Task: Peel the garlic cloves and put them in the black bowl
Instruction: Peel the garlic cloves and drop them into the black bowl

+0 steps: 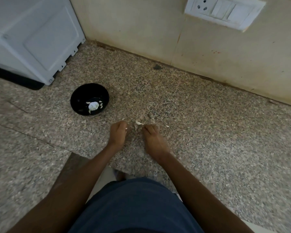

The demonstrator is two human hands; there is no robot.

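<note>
A black bowl (89, 99) stands on the speckled granite counter (208, 132), left of and beyond my hands; pale garlic pieces (93, 105) lie in its bottom. My left hand (118, 134) is curled, and a small white bit shows at its fingertips. My right hand (151, 135) pinches a white garlic clove (139, 123) that sticks out to the left of its fingers. The two hands sit close together, a short gap between them. Thin flakes of garlic skin (167, 126) lie scattered on the counter around the hands.
A white appliance (32, 36) stands at the back left on a dark base. The cream wall (158, 31) runs along the counter's back edge, with a switch and socket plate (225, 11) at top right. The counter's front edge is just below my forearms.
</note>
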